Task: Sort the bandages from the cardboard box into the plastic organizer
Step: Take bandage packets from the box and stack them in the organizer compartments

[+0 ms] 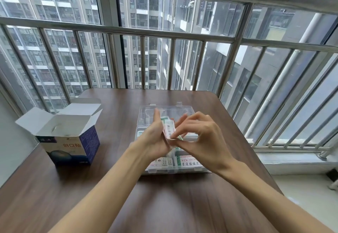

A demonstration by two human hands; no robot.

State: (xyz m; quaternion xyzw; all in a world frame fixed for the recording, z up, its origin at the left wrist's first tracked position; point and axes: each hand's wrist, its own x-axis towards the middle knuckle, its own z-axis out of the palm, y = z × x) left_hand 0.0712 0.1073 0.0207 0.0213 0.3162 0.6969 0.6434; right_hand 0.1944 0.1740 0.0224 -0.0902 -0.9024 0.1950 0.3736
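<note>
Far left on the tabletop (164, 205): cardboard box (73, 141), upright, top flaps open, inside looks white, contents not visible from here. It sits well apart from the organizer.

Centre: left hand (155, 137) raised over the organizer, palm side turned right, fingers pointing away from the camera. Its grip holds a small stack of bandages (169, 129), wrapped strips with green and red print, standing on edge and tilted. Grip is narrow, closed on the stack.

Under both hands: clear plastic organizer (182, 108), lid open and lying flat on the far side. Near compartments already hold bandages (184, 159) lying flat with printed faces up; one compartment at the left middle also shows a green-edged strip. Exact compartment count is hidden by the hands.

Right of centre: right hand (199, 136), back of hand up, fingers curled down. Thumb and fingertips pinch the lower end of the same stack, touching the left hand there. So the right grip is also narrow, on the stack; index finger stretches up toward the stack's top edge.

Both forearms bare, crossing the near tabletop.

Behind: metal railing (164, 33) and window, apartment blocks outside. Right side: white sill beside the tabletop.
</note>
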